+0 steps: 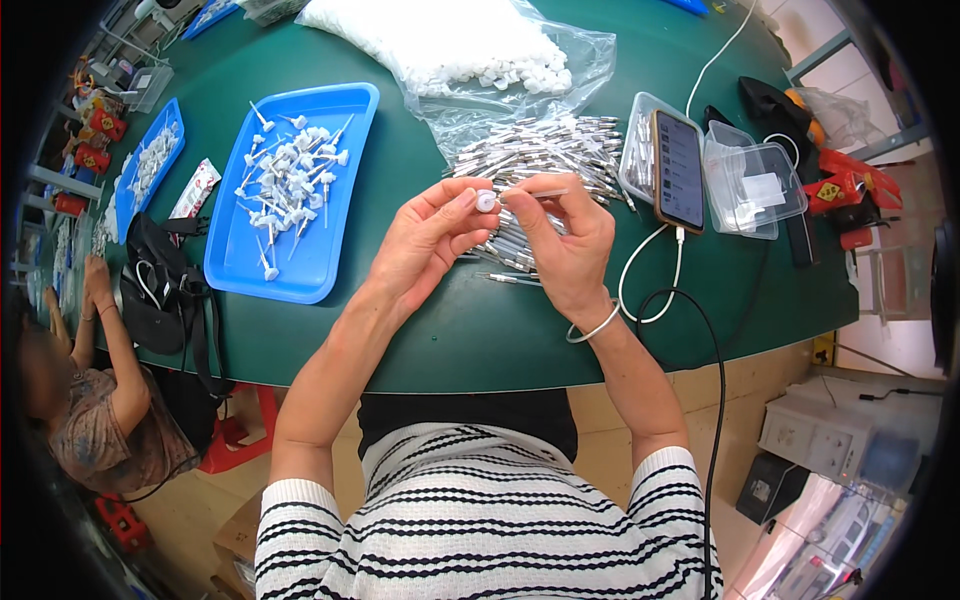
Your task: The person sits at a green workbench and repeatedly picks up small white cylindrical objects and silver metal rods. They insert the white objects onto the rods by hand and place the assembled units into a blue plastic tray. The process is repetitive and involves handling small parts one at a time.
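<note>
My left hand point(422, 240) pinches a small round white plastic cap point(486, 201) between thumb and fingertips. Beside it, my right hand point(572, 245) grips a thin metal rod point(545, 193), its inner end at the cap; whether it sits inside the cap I cannot tell. Both hands are above the near side of a pile of silvery metal rods point(560, 150). To the left, a blue tray point(345, 125) holds several rods with white caps on them point(290, 180). Behind the pile lies a clear plastic bag point(590, 55) full of loose white caps point(500, 70).
At the right, a phone point(679, 170) on a cable leans against a clear box point(633, 135), near another clear container point(770, 185). A black bag point(155, 280) and a small packet point(195, 188) lie left. Another person point(110, 400) works at far left by a second blue tray point(150, 165).
</note>
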The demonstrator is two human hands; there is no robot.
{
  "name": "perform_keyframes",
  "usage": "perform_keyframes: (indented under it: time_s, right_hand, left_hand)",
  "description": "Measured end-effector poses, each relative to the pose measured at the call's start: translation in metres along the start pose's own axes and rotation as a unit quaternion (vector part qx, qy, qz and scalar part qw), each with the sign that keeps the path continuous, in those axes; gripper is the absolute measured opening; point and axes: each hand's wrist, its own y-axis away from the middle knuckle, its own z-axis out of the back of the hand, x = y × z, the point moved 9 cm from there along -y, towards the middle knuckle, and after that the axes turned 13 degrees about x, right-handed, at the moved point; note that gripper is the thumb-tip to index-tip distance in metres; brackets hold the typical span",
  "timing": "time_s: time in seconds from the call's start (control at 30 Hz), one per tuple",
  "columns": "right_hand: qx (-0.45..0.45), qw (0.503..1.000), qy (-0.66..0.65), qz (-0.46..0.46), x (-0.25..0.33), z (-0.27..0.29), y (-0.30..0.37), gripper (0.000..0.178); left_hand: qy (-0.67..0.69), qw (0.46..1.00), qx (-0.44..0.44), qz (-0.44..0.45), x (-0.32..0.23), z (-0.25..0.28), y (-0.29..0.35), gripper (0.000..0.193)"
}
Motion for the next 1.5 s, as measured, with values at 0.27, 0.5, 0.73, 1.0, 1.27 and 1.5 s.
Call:
perform_keyframes:
  time_s: [0.27,0.5,0.73,1.0,1.27,1.5]
  right_hand:
    - [-0.006,1.0,0.023,0.003,0.003,0.001,0.0,0.01]
    - [-0.012,0.999,0.047,0.018,0.004,0.0,0.0,0.01]
    - [-0.01,0.998,0.065,0.021,0.004,0.0,0.0,0.01]
    - [-0.011,0.996,0.083,0.016,0.009,0.001,-0.005,0.011]
    - [0.016,0.992,0.119,0.028,0.014,-0.001,-0.007,0.009]
    - [0.035,0.992,0.124,0.011,0.011,-0.003,-0.007,0.009]
  left_hand:
    - [-0.013,1.0,-0.009,-0.003,-0.001,0.0,0.0,0.025]
    - [-0.035,0.999,-0.013,-0.022,-0.003,0.0,0.001,0.024]
    - [-0.026,0.999,-0.014,-0.012,0.0,0.001,0.0,0.024]
    - [-0.007,1.0,-0.013,0.007,0.004,0.001,-0.001,0.022]
    - [-0.011,1.0,-0.01,0.012,0.007,0.001,-0.003,0.022]
    - [-0.014,1.0,-0.01,0.012,0.008,0.002,-0.002,0.022]
